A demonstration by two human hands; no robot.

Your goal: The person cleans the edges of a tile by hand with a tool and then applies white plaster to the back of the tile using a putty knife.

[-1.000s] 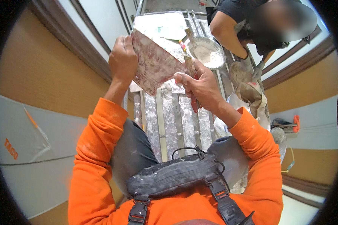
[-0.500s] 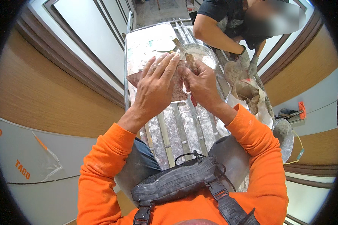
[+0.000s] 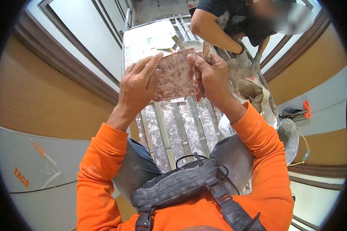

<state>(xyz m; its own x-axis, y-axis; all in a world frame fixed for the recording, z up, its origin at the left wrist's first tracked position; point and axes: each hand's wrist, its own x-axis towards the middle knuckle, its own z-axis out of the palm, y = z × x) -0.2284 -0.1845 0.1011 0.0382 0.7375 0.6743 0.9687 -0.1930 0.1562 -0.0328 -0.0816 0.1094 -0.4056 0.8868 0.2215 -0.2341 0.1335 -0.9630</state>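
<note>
A rectangular, plaster-smeared reddish plate (image 3: 173, 77) is held tilted up above the scaffold planks. My left hand (image 3: 138, 82) grips its left edge, fingers bent over the top corner. My right hand (image 3: 214, 77) pinches the right edge with the thumb on its face and also grips a red-handled putty knife (image 3: 206, 50), whose blade points up. Behind the plate lie a white board (image 3: 144, 40), another metal blade (image 3: 178, 41) and a round tub of white material, mostly hidden.
I am on a dusty scaffold platform (image 3: 191, 131) between doors. A co-worker (image 3: 216, 27) bends at the right, gloved hands near crumpled bags (image 3: 250, 92). A bucket (image 3: 287, 140) and tools with an orange part (image 3: 306, 109) are at the right; a metal rail runs along the platform's left.
The plate has turned more squarely toward me since one second ago. My left hand passed over its face half a second ago and has since moved left to its edge.
</note>
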